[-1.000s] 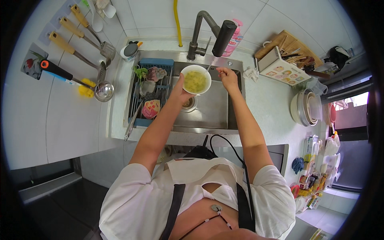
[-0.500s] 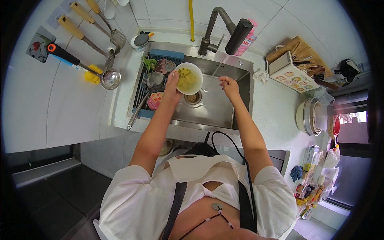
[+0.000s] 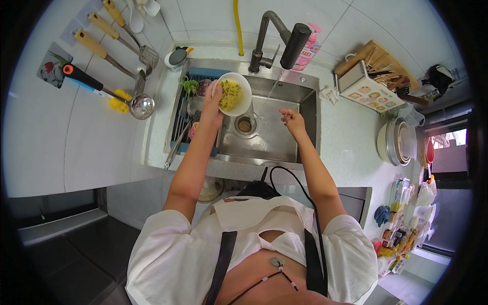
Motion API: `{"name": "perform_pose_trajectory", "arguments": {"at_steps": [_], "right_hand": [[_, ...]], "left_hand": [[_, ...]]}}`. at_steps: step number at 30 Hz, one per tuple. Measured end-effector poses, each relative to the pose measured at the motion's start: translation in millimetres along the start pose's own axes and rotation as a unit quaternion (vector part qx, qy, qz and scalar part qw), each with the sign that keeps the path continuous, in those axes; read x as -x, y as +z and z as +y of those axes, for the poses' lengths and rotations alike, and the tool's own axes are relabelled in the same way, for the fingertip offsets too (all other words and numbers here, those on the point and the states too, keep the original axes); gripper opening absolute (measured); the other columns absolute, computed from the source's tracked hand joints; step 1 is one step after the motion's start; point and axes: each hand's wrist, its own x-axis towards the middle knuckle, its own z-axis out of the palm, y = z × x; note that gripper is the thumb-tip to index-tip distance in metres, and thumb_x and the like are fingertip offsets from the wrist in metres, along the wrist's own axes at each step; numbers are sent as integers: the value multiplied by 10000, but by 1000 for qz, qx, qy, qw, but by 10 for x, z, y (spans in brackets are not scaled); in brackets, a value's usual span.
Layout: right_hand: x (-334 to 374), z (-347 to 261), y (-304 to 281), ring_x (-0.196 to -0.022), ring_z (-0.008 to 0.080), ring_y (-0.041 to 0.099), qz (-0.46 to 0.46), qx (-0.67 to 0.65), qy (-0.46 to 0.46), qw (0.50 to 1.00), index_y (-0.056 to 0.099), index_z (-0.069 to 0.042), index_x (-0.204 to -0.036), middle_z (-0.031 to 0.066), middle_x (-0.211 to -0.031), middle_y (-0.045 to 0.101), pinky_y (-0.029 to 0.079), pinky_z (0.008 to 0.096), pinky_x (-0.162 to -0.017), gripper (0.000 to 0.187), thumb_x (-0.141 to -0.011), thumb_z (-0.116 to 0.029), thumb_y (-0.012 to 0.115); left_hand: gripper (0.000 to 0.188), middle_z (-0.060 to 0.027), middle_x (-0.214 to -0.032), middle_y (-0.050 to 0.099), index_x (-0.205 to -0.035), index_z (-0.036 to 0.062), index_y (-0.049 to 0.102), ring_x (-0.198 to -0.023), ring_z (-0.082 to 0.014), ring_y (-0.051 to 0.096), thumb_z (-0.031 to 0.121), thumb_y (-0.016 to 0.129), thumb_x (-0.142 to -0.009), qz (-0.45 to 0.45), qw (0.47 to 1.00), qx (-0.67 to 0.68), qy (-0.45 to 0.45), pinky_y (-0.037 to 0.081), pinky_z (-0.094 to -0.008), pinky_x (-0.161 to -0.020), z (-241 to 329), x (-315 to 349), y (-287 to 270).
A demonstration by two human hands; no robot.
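My left hand (image 3: 212, 104) grips a white bowl (image 3: 245, 103) by its left side, thumb over the rim. Yellow-green bits of food (image 3: 231, 95) with dark specks lie in the bowl, mostly on its left. The bowl is tilted over the steel sink (image 3: 269, 145), above and left of the drain (image 3: 244, 125). A clear streak below its right edge looks like running liquid. Over the sink's right half, my right hand (image 3: 293, 122) hangs with loosely bent fingers and nothing visible in them. Thin water falls from the dark faucet (image 3: 296, 46) beyond it.
A blue drying rack (image 3: 206, 72) with greens (image 3: 189, 85) and a long-handled utensil (image 3: 179, 145) fills the sink's left side. Ladles and a spatula (image 3: 148, 55) hang on the left wall. A pink pump bottle (image 3: 306, 51), cutlery holder (image 3: 368, 86) and stacked bowls (image 3: 394, 141) stand rightward.
The bowl in my left hand has moved slightly left and up and tilted; its liquid looks lower and the bits show more plainly. My right hand has come down, away from the water stream.
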Motion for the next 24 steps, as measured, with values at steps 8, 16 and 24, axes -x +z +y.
{"name": "perform_pose_trajectory", "arguments": {"at_steps": [8,16,24], "right_hand": [[74,34,-4,-670,97,565,2,-3,14,1000,618,-74,-944,-1,-749,574,432,223,-550,222,-815,-21,445],[150,-25,-35,-741,93,555,-12,1,50,999,610,-90,-986,-23,-799,567,453,238,-629,246,-828,-39,429],[221,-39,-21,-683,102,570,18,-6,30,999,618,-75,-953,17,-781,595,442,230,-569,210,-824,-53,454]], "left_hand": [[407,-74,-1131,466,-1227,72,357,-1004,-168,489,209,493,-870,-20,999,-20,15,439,-307,-817,150,7,143],[411,-82,-1136,463,-1231,63,353,-1013,-170,485,207,490,-871,-23,999,-27,22,433,-311,-825,232,39,234],[420,-79,-1134,463,-1232,62,355,-1014,-166,480,215,498,-867,-27,999,-32,20,425,-308,-835,295,91,295]]}}
